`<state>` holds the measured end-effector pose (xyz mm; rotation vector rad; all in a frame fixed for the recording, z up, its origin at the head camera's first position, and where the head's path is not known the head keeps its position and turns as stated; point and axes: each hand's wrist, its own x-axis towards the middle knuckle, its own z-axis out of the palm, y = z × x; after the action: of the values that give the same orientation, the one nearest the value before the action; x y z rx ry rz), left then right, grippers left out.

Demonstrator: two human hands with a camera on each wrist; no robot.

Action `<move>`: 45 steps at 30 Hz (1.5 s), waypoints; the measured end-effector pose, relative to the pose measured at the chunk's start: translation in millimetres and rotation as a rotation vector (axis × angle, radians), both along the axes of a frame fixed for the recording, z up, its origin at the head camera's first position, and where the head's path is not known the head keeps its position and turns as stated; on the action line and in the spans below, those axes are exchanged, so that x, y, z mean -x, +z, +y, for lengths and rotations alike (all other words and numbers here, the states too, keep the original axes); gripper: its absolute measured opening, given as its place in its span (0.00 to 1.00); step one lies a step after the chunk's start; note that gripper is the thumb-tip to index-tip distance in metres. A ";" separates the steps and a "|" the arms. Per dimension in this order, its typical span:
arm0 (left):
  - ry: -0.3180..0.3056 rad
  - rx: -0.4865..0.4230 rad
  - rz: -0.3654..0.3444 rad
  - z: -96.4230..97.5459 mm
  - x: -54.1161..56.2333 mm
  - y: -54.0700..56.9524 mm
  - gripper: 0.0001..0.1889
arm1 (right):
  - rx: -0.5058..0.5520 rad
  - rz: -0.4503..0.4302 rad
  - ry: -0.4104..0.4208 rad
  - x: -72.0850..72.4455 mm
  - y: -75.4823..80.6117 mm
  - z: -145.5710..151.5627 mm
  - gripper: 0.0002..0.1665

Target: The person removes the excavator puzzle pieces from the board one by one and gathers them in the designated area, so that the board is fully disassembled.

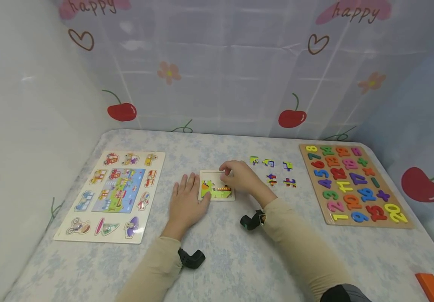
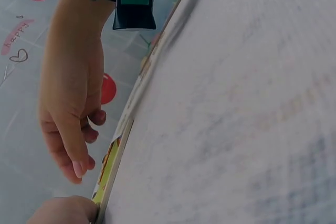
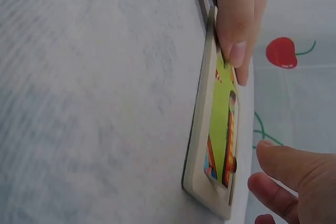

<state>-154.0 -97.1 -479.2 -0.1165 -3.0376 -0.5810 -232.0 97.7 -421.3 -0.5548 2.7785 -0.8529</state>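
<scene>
A small wooden jigsaw tray (image 1: 211, 172) lies on the table, partly filled with green picture pieces (image 1: 222, 193). My left hand (image 1: 187, 203) lies flat at its left side, fingers straight, the thumb touching the tray's edge. Over the upper right part of the tray hovers my right hand (image 1: 242, 179), fingers loosely bent. In the right wrist view, the thumb (image 3: 286, 161) and fingers of that hand stand apart, with nothing seen between them. Several loose jigsaw pieces (image 1: 271, 180) lie to the right of the tray.
On the left lies a vehicle puzzle board (image 1: 152, 161) with several knobbed pieces. A number board (image 1: 330, 220) with coloured digits is on the right. An orange block (image 1: 431, 287) sits near the front right corner. Printed curtains (image 1: 217, 84) hang behind the table.
</scene>
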 end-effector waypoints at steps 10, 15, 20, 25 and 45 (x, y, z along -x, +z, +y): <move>-0.002 0.008 0.007 0.0 -0.8 -0.3 0.41 | -0.050 0.010 0.076 -2.4 -7.1 -24.8 0.18; -0.003 0.016 0.002 -0.2 -0.3 -0.5 0.41 | -0.060 0.036 0.105 -2.7 -8.9 -29.8 0.16; -0.005 0.034 -0.004 0.2 -0.1 -0.5 0.41 | -0.061 0.051 0.116 -3.7 -10.5 -32.6 0.12; -0.007 0.035 -0.011 0.4 -0.1 0.2 0.41 | -0.053 0.035 0.109 -4.7 -11.5 -33.8 0.10; 0.004 0.039 0.014 0.2 1.8 -2.8 0.41 | 0.110 -0.098 0.118 -0.3 -10.8 -34.7 0.08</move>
<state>-155.8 -96.9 -482.1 -0.1156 -3.0353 -0.5192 -231.8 63.1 -432.2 -0.6697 2.5950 -0.9824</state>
